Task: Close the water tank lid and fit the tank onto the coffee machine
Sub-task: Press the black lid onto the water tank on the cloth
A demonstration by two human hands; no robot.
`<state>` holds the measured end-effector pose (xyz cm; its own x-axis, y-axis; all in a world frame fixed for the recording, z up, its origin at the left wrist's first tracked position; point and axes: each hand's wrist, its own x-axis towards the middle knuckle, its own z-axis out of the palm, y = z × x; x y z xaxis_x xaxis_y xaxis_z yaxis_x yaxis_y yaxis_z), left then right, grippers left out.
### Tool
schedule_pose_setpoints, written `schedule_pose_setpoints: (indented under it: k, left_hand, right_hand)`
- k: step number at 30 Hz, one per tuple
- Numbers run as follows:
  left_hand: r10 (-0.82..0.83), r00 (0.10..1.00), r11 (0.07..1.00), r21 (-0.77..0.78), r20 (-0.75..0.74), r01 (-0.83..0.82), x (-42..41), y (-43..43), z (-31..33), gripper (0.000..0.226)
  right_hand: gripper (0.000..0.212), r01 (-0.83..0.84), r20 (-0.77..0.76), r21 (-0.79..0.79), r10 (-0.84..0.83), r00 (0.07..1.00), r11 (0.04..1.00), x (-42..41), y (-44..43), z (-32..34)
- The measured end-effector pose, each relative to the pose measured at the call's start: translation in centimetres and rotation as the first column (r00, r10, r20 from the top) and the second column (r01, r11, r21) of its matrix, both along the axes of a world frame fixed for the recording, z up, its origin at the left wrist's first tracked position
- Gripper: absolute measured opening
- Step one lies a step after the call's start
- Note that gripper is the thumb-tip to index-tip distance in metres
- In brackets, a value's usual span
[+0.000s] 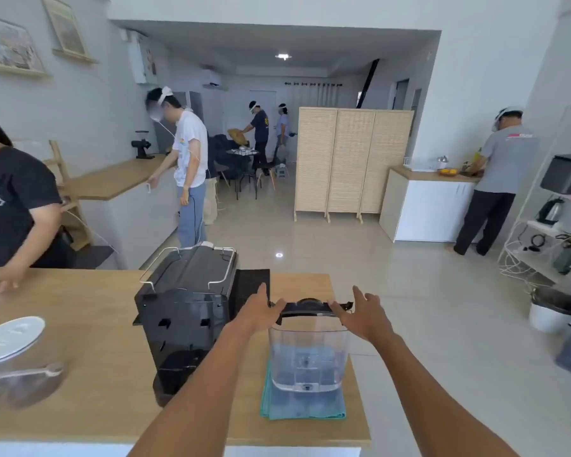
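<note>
A clear plastic water tank [309,356], partly filled with water, stands upright on a folded teal cloth [302,405] near the right end of the wooden counter. Its black lid [310,308] lies across the tank's top. My left hand [259,308] touches the lid's left end and my right hand [363,313] touches its right end, fingers spread on both. The black coffee machine [187,319] stands just left of the tank, its back side with the empty tank bay facing me.
The wooden counter [89,374] ends just right of the tank. A clear jug with a white lid [12,361] sits at the left. A person in a black shirt [10,206] leans on the counter's far left. Other people work further off in the room.
</note>
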<state>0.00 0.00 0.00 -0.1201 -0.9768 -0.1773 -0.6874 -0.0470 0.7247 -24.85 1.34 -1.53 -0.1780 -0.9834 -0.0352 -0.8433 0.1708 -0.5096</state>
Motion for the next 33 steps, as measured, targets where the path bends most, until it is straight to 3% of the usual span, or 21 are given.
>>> schedule_pose_setpoints:
  k: [6, 9, 12, 19, 28, 33]
  left_hand:
    - [0.142, 0.987, 0.980, 0.151, -0.068, -0.131, -0.9, -0.8, -1.3, 0.104]
    - [0.170, 0.982, 0.968, 0.199, -0.085, -0.151, -1.1, -1.3, -1.9, 0.094]
    - [0.147, 0.980, 0.978, 0.166, -0.136, -0.124, -1.1, -1.4, -2.3, 0.054]
    - [0.219, 0.933, 0.974, 0.110, -0.285, -0.195, -1.0, -1.8, -3.7, 0.031]
    - [0.249, 0.825, 0.946, -0.053, -0.507, -0.318, -1.0, -0.8, -5.6, 0.062]
    - [0.169, 0.836, 0.928, -0.202, -0.522, -0.313, -1.1, -0.1, -5.7, 0.049]
  right_hand:
    - [0.101, 0.002, 0.121, 0.113, -0.016, 0.993, 0.994, -0.7, -1.0, -1.1]
    - [0.093, -0.040, 0.222, 0.155, 0.005, 0.975, 0.987, -1.1, -1.4, -1.4]
    - [0.078, -0.083, 0.286, 0.134, 0.041, 0.957, 0.988, -1.2, -1.5, -1.7]
    - [0.067, -0.080, 0.472, 0.064, 0.041, 0.881, 0.995, -1.3, -1.4, -2.3]
    - [0.062, -0.061, 0.494, -0.084, 0.095, 0.864, 0.995, -1.0, -1.5, -2.3]
    - [0.052, -0.045, 0.531, -0.136, 0.111, 0.840, 0.990, -0.5, -1.6, -1.9]
